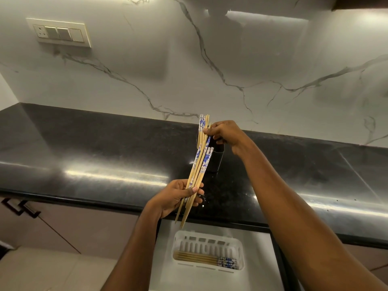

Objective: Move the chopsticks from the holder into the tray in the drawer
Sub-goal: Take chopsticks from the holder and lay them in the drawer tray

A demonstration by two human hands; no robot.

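The right hand (224,133) pinched the upper ends of the standing chopsticks (202,123) in the black holder (217,159), its fingertips clamped on them just above it. In front of the holder, the left hand (176,198) gripped a slanted bundle (197,166), thumb pressed across its shafts. Below the holder, the white tray (241,255) held the stored chopsticks (201,258).

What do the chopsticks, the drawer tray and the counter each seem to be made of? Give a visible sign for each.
Chopsticks: likely bamboo or wood, pale tan shafts, blue-and-white printed tops. Tray: probably moulded plastic, matte white with slotted walls. Counter: looks like polished black stone, speckled and glossy.
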